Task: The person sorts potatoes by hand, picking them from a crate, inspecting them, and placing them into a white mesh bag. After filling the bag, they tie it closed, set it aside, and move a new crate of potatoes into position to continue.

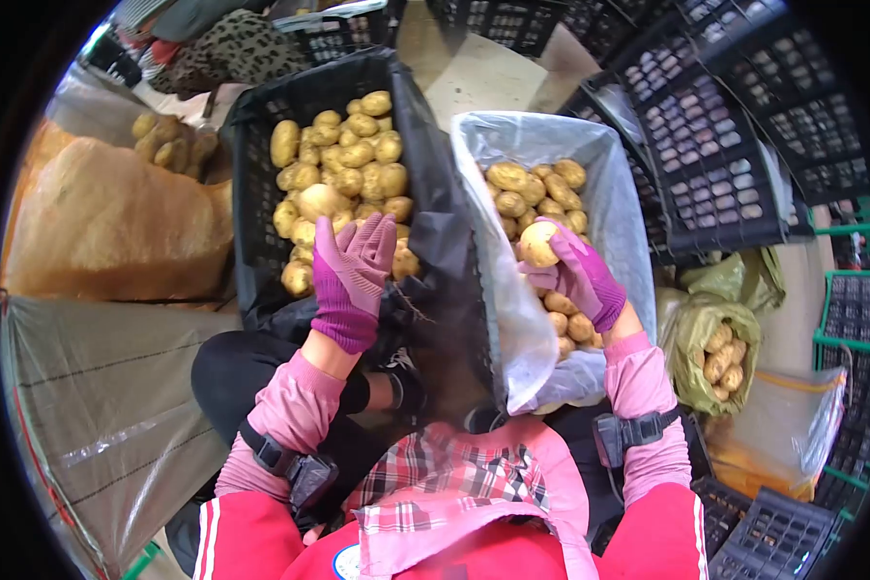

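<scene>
- Gripping one potato (538, 244), the right hand (582, 278) in the head view closes its gloved fingers round it, above the plastic-lined crate (631, 198) right of centre.
- Held potato hangs just over the loose potatoes (539, 188) in that crate, near its left wall.
- Left hand (353, 275), purple glove, lies open and palm down, fingers spread on the near edge of the potato heap (343, 164) in the black crate (251, 145) at left.
- Green bag (691, 333) of potatoes, right; tan sack (106, 227), left.
</scene>
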